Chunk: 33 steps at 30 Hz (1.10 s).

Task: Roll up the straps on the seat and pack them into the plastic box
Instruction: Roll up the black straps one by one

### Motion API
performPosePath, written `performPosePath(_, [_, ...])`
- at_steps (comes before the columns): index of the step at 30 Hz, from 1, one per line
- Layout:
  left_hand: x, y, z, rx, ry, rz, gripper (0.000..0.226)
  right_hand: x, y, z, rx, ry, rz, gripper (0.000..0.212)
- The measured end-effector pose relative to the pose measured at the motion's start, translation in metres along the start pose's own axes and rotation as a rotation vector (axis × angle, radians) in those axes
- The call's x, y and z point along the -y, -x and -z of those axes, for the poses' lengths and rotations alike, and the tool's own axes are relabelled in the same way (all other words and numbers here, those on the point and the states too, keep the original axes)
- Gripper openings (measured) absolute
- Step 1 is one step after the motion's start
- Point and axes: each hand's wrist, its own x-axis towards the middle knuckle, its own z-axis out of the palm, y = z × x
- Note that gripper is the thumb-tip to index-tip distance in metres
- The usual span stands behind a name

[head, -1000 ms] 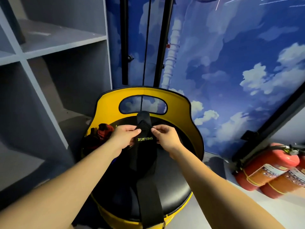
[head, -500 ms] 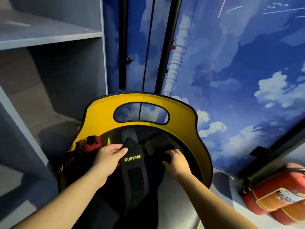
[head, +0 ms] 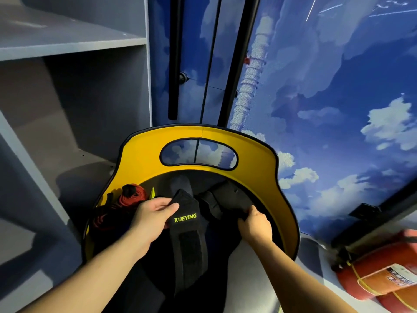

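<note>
Left hand (head: 153, 219) pinches the XUEYING strap (head: 188, 240) at its top end, lying mid-seat (head: 259, 177). Right hand (head: 253, 224), at three o'clock of it, grips a second strap (head: 222, 203). Best roll tight from that end, edges aligned. No box in sight.

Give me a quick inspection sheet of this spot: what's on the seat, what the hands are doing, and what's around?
Surface: black seat with a yellow backrest.
Job's things: black strap marked XUEYING lying unrolled; second black strap bunched beside it; plastic box not seen.
Clutter: red and black straps at the seat's left edge.
Hands: left hand pinches the marked strap's top; right hand grips the bunched strap.
Cables: nothing seen.
Surroundings: grey shelves, sky mural wall, fire extinguisher.
</note>
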Motion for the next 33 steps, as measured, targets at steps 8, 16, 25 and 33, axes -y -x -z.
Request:
performPosePath(8, [-0.018,0.022,0.001,-0.027,0.011,-0.056,0.026,0.000,0.014,0.046,-0.049,-0.527,-0.155,0.021])
performPosePath(16, [-0.048,0.052,0.000,-0.076,-0.045,-0.181,0.025,0.024,0.065,0.105,0.283,-0.913,0.019,0.014])
performPosePath(25, [-0.069,0.087,-0.001,-0.024,-0.002,-0.199,0.022,0.034,0.110,0.139,0.334,-1.058,0.067,0.017])
performPosePath(33, [-0.082,0.123,-0.011,0.123,0.133,-0.146,0.042,0.053,0.139,0.143,0.285,-1.098,0.114,0.011])
